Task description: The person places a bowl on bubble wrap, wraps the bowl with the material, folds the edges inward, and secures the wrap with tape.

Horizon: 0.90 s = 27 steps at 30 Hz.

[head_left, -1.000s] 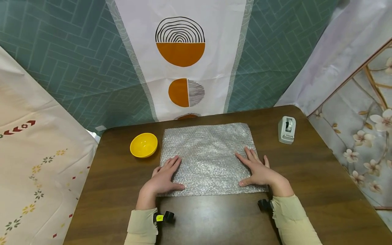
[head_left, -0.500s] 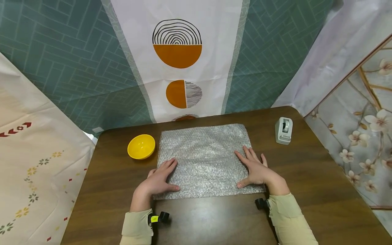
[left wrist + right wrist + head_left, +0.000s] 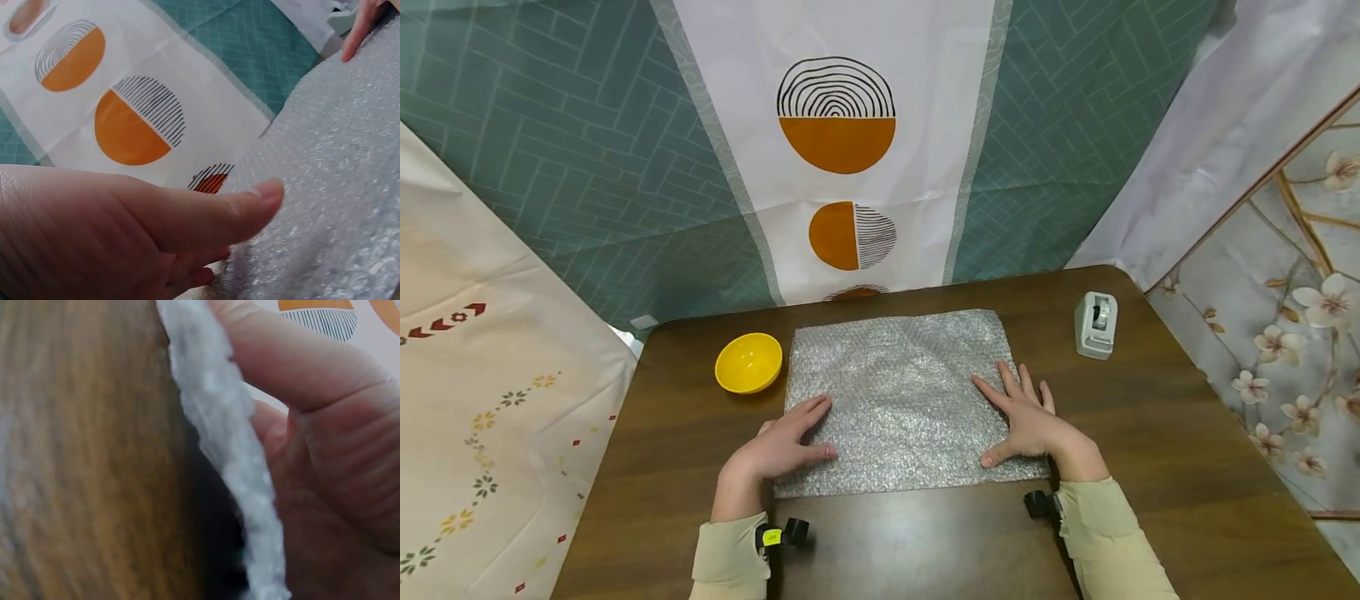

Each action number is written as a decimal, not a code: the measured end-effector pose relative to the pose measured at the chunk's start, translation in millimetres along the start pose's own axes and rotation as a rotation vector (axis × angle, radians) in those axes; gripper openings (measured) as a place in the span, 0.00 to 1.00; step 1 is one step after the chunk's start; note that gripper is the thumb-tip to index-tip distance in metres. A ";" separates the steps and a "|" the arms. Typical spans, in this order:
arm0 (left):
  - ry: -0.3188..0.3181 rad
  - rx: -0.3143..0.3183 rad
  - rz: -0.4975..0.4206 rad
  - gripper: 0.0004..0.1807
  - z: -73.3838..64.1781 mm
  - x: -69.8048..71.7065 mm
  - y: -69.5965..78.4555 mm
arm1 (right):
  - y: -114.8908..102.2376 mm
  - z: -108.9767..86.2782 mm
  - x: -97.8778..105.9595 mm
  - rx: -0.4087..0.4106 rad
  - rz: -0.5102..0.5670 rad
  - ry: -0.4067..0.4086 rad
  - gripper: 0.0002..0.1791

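A sheet of bubble wrap [image 3: 898, 400] lies spread over the middle of the wooden table, slightly rumpled. My left hand [image 3: 778, 446] rests at its left edge, fingers extended and thumb pointing inward. On the right part of the sheet my right hand [image 3: 1030, 421] lies with fingers spread wide. The left wrist view shows the left thumb [image 3: 250, 209] stretched over the bubble wrap [image 3: 331, 187], with the other fingers partly hidden beneath. From the right wrist, the near edge of the bubble wrap [image 3: 228, 437] runs beside the palm [image 3: 337, 450].
A yellow bowl [image 3: 749, 364] stands left of the sheet, near the back of the table. At the back right sits a white tape dispenser [image 3: 1096, 325]. The dark wooden table [image 3: 910, 550] backs onto a patterned cloth [image 3: 685, 225].
My left hand has slid slightly left along the sheet's left edge. The right hand stays in nearly the same place, and the head view has shifted a little.
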State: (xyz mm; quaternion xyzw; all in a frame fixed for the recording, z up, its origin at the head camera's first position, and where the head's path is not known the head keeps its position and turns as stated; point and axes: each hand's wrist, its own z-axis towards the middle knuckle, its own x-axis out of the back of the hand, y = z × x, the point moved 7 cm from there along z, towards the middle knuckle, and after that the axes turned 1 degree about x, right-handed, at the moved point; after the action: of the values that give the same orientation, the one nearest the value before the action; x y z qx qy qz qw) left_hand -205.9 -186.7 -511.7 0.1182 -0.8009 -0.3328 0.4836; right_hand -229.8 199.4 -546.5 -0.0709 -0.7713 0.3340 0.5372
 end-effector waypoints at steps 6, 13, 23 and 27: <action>0.006 -0.020 -0.016 0.43 -3.2 4.8 2.0 | -8.1 -3.7 5.2 0.015 0.020 -0.003 0.77; 0.027 -0.027 -0.035 0.39 -2.0 9.2 0.1 | -14.4 -4.1 6.1 -0.009 0.021 -0.020 0.76; 0.357 -0.049 -0.171 0.30 -12.3 45.0 -9.5 | -10.3 -3.9 4.2 0.004 0.027 -0.020 0.76; 0.604 -0.021 -0.210 0.24 -20.9 65.3 -15.4 | -8.5 -2.9 4.0 0.037 0.045 -0.004 0.76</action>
State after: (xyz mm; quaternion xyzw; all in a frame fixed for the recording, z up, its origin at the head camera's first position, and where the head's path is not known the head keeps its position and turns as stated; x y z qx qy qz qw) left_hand -223.1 -240.4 -469.7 0.2887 -0.6009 -0.3392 0.6637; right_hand -226.8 196.0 -537.8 -0.0776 -0.7642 0.3605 0.5291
